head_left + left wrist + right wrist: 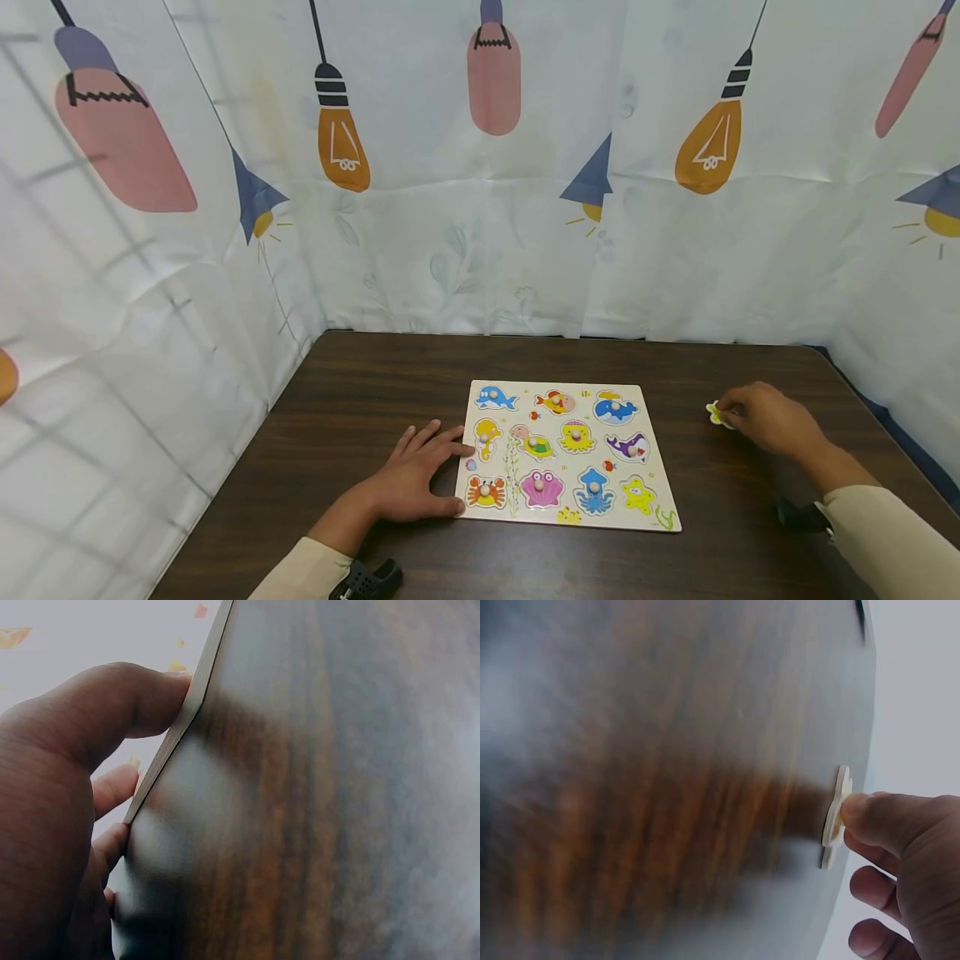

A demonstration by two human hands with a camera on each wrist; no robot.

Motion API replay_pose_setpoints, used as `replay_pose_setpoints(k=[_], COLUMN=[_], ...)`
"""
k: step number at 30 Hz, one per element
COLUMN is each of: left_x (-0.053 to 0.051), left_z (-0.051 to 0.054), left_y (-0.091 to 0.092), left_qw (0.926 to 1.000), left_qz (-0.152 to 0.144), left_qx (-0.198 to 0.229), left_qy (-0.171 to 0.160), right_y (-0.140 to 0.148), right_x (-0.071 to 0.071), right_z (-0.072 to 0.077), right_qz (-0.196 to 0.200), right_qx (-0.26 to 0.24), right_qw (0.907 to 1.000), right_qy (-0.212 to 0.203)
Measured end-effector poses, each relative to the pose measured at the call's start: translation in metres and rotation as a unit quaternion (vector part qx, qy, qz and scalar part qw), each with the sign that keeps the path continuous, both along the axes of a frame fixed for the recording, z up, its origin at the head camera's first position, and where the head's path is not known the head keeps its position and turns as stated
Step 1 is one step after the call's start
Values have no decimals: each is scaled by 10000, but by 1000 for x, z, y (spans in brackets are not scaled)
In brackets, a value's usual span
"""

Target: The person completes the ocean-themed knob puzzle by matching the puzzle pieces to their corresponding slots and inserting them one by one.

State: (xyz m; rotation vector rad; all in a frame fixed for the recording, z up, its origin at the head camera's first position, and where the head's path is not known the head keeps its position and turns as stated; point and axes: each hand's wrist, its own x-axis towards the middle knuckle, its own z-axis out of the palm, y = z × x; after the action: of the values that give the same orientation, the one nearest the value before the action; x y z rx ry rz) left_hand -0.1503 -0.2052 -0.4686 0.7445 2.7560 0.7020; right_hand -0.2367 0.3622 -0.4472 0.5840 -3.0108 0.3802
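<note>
A wooden peg puzzle board (510, 512) with sea-animal pictures lies flat on the table. Along its left edge my left hand (405, 479) rests with fingers spread. In the left wrist view, the thumb (142, 694) touches the board's edge (196, 697) and fingertips touch it further along. To the right of the board, my right hand (772, 421) pinches a small yellow puzzle piece (716, 414) with a pale border. The right wrist view shows this piece (838, 810) edge-on between thumb and finger, close to the tabletop. Its full shape is partly hidden by the fingers.
The dark wood-grain table (375, 367) runs back to a white curtain (420, 250) printed with lamps. More curtain hangs on the left and right sides. On the board, pieces such as a crab (486, 492) and an octopus (577, 437) show knobs.
</note>
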Motion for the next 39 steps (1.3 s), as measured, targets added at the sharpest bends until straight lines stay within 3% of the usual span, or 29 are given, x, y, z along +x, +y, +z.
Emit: replay_pose_setpoints(k=[15,23,39], left_x=[0,0,0], left_z=[0,-1,-1], left_y=[0,0,0], left_qw=[9999,9999,10000], left_qz=[30,11,12], left_qx=[-102,-108,-9], left_qy=[43,49,-8], right_y=[-32,-49,-72], right_x=[28,43,61], right_z=[1,4,11], right_qz=[468,442,784], right_qx=[-3,20,45], right_qw=[9986,9984,9958], right_qy=[254,351,472])
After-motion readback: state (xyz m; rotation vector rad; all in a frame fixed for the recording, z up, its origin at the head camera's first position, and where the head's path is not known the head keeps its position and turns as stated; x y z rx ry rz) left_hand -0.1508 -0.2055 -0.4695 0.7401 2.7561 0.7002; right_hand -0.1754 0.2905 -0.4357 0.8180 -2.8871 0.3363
